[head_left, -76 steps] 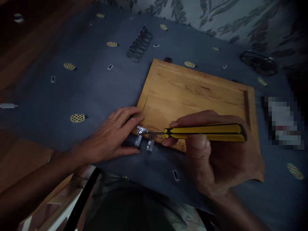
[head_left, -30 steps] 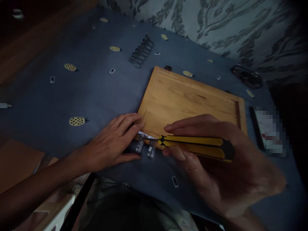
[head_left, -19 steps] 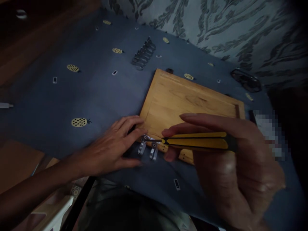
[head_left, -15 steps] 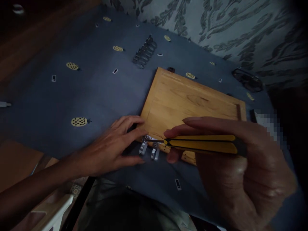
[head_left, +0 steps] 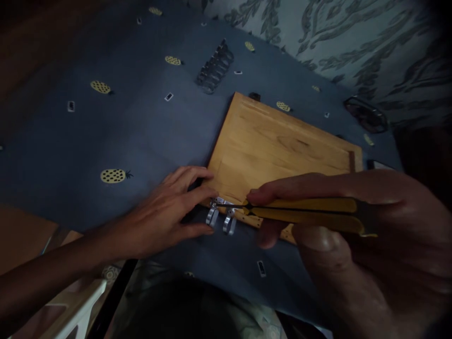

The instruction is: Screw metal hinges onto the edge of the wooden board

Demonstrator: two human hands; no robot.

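A wooden board [head_left: 278, 146] lies on a blue cloth. At its near left corner sits a small metal double hook [head_left: 221, 218]. My left hand [head_left: 165, 214] lies beside that corner with the fingers curled, its fingertips pressed against the hook and the board's edge. My right hand [head_left: 356, 245] is wrapped round the handle of a yellow and black screwdriver [head_left: 307, 213]. The screwdriver lies nearly level and its tip meets the hook's plate.
The blue cloth [head_left: 116, 127] has pineapple prints. A row of metal hooks [head_left: 214, 70] lies beyond the board. A dark object [head_left: 365, 115] rests at the back right near patterned fabric [head_left: 335, 37]. Wooden floor [head_left: 21, 230] shows at the left.
My right hand has shifted its grip along the screwdriver handle while the tip stays at the hook. My left hand has stayed at the board's corner. The view has swung slightly.
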